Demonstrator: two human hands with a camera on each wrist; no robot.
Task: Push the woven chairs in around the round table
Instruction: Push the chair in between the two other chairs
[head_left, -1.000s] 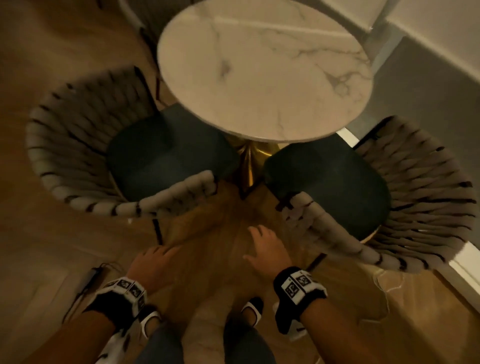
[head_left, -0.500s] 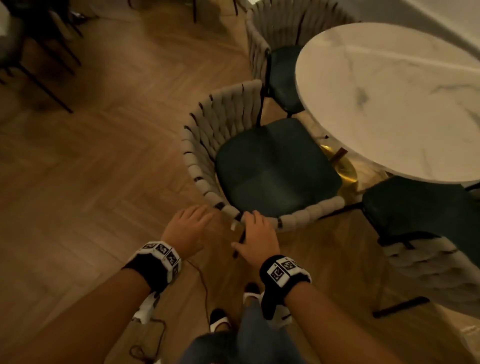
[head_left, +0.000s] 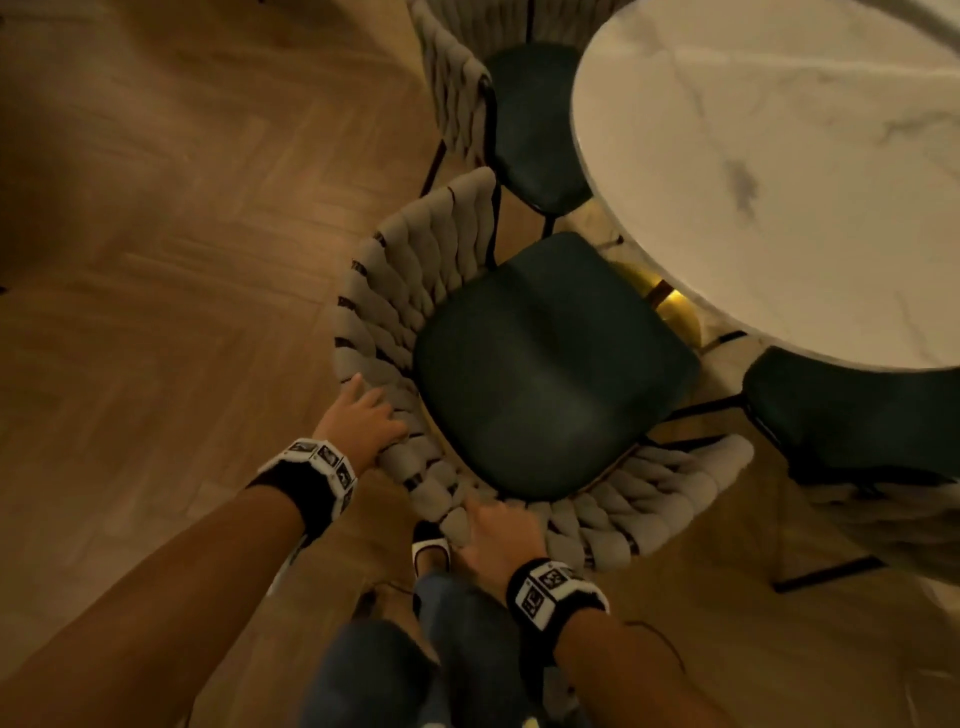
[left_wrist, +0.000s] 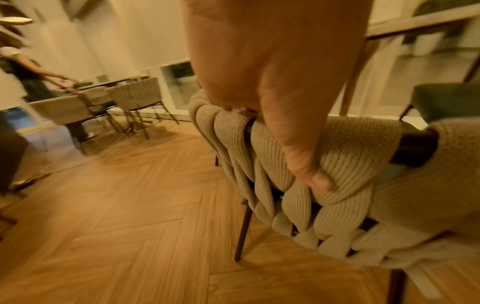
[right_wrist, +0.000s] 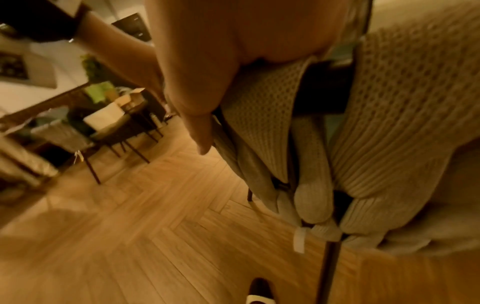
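Woven, soft cord over a stiff frame, the chair (head_left: 519, 364) stood near the bench (head_left: 779, 171), and I gripped its backrest rim with my left hand (head_left: 363, 415) and right hand (head_left: 498, 535), judging it light.

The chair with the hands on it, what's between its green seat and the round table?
Nothing stands there. In the head view, only floor and the table's gold base show between the seat and the round table.
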